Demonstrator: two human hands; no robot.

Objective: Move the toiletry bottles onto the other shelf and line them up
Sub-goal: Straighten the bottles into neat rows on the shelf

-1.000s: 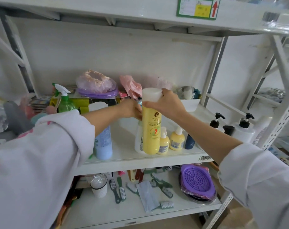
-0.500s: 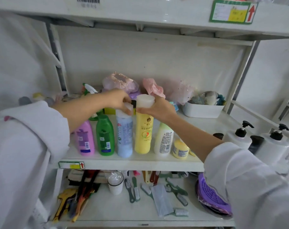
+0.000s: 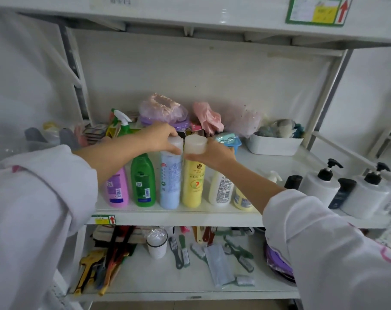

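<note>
Left hand [image 3: 161, 137]: fingers clamped over the blue bottle [image 3: 170, 182] cap.
Right hand [image 3: 214, 152]: fingers wrapped round the yellow bottle [image 3: 193, 186] top.
Bottles: upright, side by side, front of shelf [image 3: 190, 217].

The shelf [image 3: 190, 217] looks like glossy white-painted metal, the yellow bottle [image 3: 193, 186] and blue bottle [image 3: 170, 184] at its twelve o'clock are smooth plastic with frosted caps, and both sleeves [image 3: 40, 198] are matt white cloth.
</note>
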